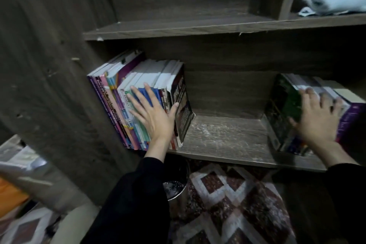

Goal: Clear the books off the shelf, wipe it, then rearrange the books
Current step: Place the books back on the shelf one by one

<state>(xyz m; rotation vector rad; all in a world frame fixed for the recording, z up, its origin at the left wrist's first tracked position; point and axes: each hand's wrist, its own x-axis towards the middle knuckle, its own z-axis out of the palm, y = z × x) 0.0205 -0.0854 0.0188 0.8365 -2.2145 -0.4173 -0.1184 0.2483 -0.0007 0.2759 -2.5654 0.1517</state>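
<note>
Books: one leaning row (126,93) at the left end of the wooden shelf (227,136), a second batch (283,109) at the right end, scuffed bare board between. Left hand (152,115) flat, fingers straight, pressing the row's spines. Right hand (315,123) grasps the second batch, fingers curled over its top, thumb on the green cover; pale blue cloth (336,2) on the shelf above.

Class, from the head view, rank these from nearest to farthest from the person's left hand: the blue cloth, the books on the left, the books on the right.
1. The left books: the left hand rests flat on their spines.
2. The right books: across the shelf gap, gripped by the right hand.
3. The blue cloth: one level up, far right.
</note>
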